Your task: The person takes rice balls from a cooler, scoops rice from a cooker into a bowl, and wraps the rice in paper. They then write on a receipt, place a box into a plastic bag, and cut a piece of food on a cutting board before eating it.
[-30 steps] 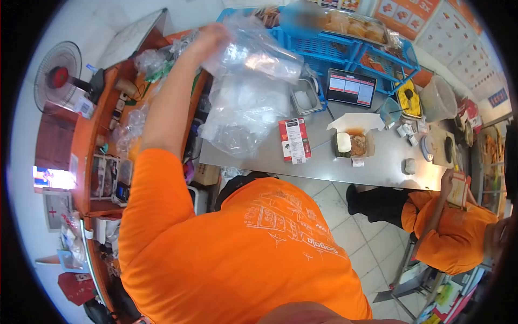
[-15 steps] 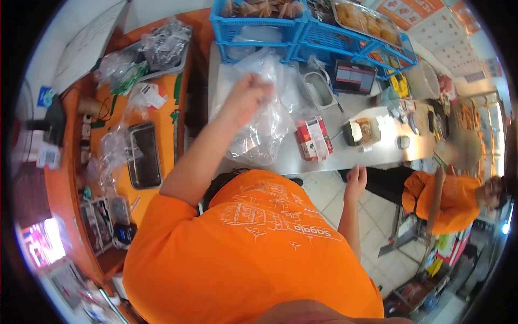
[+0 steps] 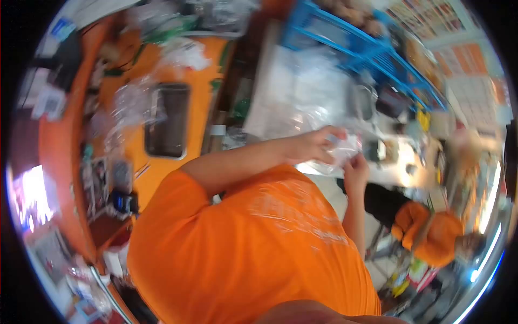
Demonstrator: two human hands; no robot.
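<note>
My left hand (image 3: 314, 146) reaches across in front of my body, fingers curled at the left side of a clear plastic bag (image 3: 340, 155). My right hand (image 3: 356, 171) pinches the bag's lower right side. The bag hangs between both hands above the counter's front edge. Red and white show at its top, and blur hides whether that lies in or behind the bag. Beyond my left hand, a pile of clear plastic bags (image 3: 318, 81) lies on the metal counter.
Blue plastic crates (image 3: 372, 59) stand along the counter's back. To the left, an orange table (image 3: 202, 102) bears a dark metal tray (image 3: 167, 121) and crumpled plastic (image 3: 135, 102). A person in an orange shirt (image 3: 437, 237) is at the right, close to the counter.
My view has turned, so the counter appears shifted right. My left hand has left the bag pile and come toward my right hand, which has risen; a clear bag is now between them.
</note>
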